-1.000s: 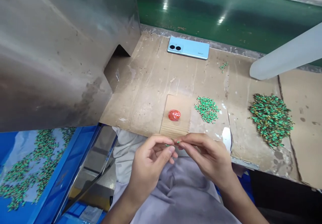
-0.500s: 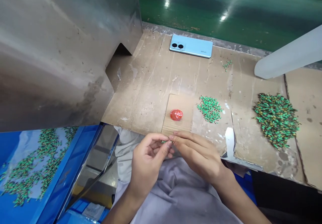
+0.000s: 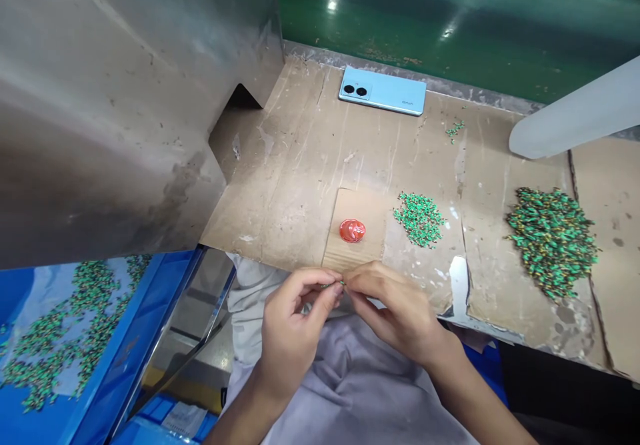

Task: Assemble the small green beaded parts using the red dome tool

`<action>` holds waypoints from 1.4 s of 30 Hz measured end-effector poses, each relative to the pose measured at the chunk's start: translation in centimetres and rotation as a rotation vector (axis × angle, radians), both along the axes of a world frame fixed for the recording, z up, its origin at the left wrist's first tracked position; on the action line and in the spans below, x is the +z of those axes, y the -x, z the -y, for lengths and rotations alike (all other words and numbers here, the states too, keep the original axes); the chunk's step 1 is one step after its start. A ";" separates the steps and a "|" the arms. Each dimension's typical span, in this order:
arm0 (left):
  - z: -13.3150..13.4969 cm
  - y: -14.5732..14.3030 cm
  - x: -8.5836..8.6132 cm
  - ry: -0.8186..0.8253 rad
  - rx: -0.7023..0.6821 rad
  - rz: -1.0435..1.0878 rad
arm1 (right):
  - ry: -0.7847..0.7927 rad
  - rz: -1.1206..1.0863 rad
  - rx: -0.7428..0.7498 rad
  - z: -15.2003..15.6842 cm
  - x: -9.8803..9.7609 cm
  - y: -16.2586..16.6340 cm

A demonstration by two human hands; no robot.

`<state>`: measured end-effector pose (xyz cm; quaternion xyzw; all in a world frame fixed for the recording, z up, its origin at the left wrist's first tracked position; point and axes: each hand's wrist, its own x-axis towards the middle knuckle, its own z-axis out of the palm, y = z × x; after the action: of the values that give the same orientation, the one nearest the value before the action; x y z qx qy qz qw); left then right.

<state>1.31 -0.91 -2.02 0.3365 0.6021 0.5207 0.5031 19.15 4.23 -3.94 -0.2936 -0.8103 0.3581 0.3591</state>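
Observation:
My left hand (image 3: 295, 321) is closed in a pinch on a tiny green piece (image 3: 327, 285), of which only slivers show between thumb and fingers. Tip to tip with it, my right hand (image 3: 395, 308) has its thumb and forefinger pinched together. Whatever lies between those right fingertips is too small to make out. Just beyond both hands, a small round dish of glossy red paste (image 3: 353, 231) rests on a piece of cardboard (image 3: 363, 201). To its right lies a small pile of green pieces (image 3: 419, 219), and a larger, darker pile with yellowish bits (image 3: 553, 241) sits farther right.
A light blue phone (image 3: 383, 91) lies face down at the back, near a few stray green pieces (image 3: 455, 129). A white tube (image 3: 575, 108) slants in from the right. Sheet metal (image 3: 125, 111) walls the left side, above a blue tray (image 3: 123, 338) holding more pieces.
My right hand's fingers, held straighter before, have bent into a pinch at my left fingertips. The left hand stays almost in place. The piles and the dish look unchanged.

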 end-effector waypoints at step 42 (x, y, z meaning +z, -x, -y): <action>0.1 0.8 -0.6 0.079 -0.127 0.035 | 0.031 0.065 -0.411 -4.4 -0.6 -0.5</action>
<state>0.48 -0.97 -2.61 0.3446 0.5907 0.4693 0.5586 19.67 8.59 -4.54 -0.4696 -0.7390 0.2798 0.3939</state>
